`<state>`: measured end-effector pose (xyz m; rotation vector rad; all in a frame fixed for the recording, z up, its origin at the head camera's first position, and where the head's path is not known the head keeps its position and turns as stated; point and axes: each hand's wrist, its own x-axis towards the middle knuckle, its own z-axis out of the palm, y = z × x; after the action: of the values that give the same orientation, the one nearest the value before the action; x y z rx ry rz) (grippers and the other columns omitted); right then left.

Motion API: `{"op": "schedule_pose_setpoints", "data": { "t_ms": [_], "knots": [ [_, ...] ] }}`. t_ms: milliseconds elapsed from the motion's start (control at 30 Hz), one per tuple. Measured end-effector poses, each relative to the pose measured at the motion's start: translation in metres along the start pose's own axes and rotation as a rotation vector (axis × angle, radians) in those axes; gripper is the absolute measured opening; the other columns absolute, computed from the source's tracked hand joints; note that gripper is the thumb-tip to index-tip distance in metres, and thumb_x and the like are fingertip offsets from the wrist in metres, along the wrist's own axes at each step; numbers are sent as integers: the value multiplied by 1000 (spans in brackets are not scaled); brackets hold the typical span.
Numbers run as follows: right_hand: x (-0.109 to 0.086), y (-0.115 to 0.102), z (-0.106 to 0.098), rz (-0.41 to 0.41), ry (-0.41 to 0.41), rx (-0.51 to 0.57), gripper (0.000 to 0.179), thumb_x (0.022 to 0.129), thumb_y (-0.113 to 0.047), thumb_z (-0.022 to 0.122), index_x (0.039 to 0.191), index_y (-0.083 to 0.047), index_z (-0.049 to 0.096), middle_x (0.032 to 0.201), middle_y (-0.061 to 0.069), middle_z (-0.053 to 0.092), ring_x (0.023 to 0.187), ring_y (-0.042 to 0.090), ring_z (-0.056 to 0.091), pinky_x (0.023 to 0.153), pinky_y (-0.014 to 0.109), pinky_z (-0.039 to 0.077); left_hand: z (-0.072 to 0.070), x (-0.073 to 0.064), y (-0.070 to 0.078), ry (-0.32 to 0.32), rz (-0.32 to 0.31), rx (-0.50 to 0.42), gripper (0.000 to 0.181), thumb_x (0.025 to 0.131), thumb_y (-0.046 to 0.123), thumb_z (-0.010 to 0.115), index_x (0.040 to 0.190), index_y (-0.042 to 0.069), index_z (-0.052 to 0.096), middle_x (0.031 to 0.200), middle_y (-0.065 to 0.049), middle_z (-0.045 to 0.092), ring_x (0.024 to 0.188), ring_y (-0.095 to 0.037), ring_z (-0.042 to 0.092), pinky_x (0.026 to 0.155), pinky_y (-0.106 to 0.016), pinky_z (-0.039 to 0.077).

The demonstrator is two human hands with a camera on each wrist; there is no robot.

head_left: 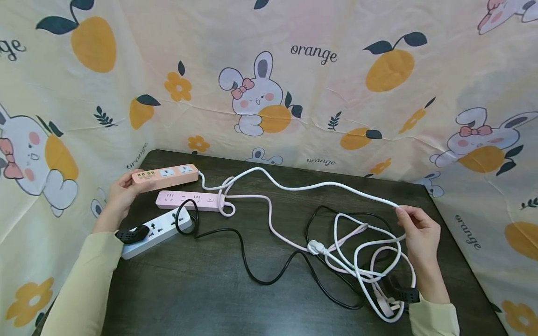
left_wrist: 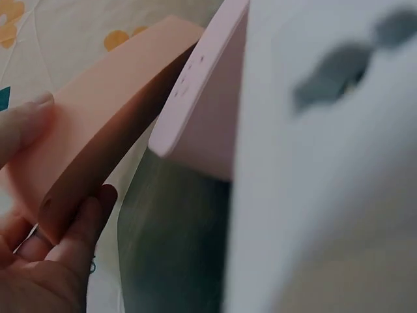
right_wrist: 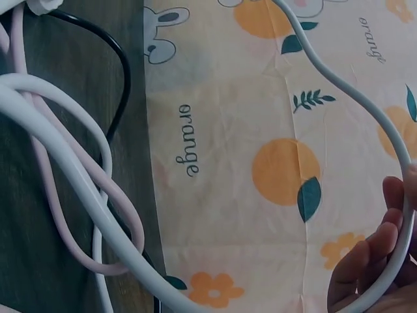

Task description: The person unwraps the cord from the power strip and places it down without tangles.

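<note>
An orange power strip (head_left: 176,176) is gripped at its left end by my left hand (head_left: 122,198); the left wrist view shows thumb and fingers on the orange strip (left_wrist: 111,111). From its other end a white cord (head_left: 294,188) runs right to my right hand (head_left: 420,233), which pinches it. In the right wrist view the fingers curl round the white cord (right_wrist: 391,261). Just below the orange strip lies a pink power strip (head_left: 191,200), its pale pink cord (head_left: 271,219) looped near its end. A white power strip (head_left: 161,231) sits nearest my left forearm.
A black cord (head_left: 265,282) winds from the white strip across the dark table (head_left: 201,298). White, pink and black cords tangle at the right, with a white plug (head_left: 316,248) at the tangle's left and another plug (head_left: 384,303) lower down. A printed cloth (head_left: 328,102) hangs behind.
</note>
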<state>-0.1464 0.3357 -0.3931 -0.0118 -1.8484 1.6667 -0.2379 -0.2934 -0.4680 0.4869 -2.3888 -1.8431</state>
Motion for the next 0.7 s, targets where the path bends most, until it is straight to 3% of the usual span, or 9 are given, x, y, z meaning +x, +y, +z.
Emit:
{"op": "schedule_pose_setpoints", "data": {
  "t_ms": [100, 200, 267, 333, 500, 700],
  "knots": [
    [-3, 1, 2, -4, -52, -42, 11, 84, 11, 60, 82, 5, 69, 71, -4, 63, 60, 8, 51, 57, 13, 42, -6, 3, -1, -43, 53, 153, 71, 84, 38, 68, 140, 5, 40, 112, 9, 52, 93, -2, 46, 77, -18, 40],
    [-5, 1, 3, -13, -100, -78, 8, 85, 9, 61, 83, 5, 68, 72, -5, 63, 60, 7, 51, 57, 14, 42, -11, 5, -1, -93, 92, 301, 70, 88, 41, 63, 137, -2, 38, 120, -11, 50, 96, -16, 45, 73, -23, 38],
    [-6, 1, 4, -25, -134, -103, 6, 84, 8, 62, 84, 7, 68, 74, -5, 63, 61, 6, 51, 57, 14, 42, -14, 5, -1, -124, 108, 360, 70, 89, 40, 60, 135, -7, 37, 124, -25, 45, 99, -27, 43, 72, -26, 39],
    [-7, 1, 4, -39, -160, -144, 4, 84, 6, 64, 86, 8, 67, 75, -4, 62, 62, 6, 51, 56, 14, 42, -15, 5, 0, -145, 99, 391, 71, 90, 39, 59, 135, -10, 35, 126, -31, 42, 101, -35, 41, 73, -30, 39],
    [-10, 3, 8, -65, -224, -232, 9, 85, 4, 65, 88, 12, 65, 77, -6, 63, 65, 5, 52, 58, 14, 42, -15, 5, 3, -156, 69, 426, 75, 91, 41, 58, 136, -12, 31, 126, -34, 39, 103, -42, 39, 76, -38, 40],
    [-13, 3, 14, -101, -356, -310, 6, 84, 9, 63, 88, 13, 64, 80, -5, 61, 68, 4, 50, 58, 14, 42, -16, 6, -1, -176, 87, 476, 68, 92, 36, 58, 134, -11, 33, 122, -33, 40, 101, -42, 39, 77, -45, 40]
  ]
}}
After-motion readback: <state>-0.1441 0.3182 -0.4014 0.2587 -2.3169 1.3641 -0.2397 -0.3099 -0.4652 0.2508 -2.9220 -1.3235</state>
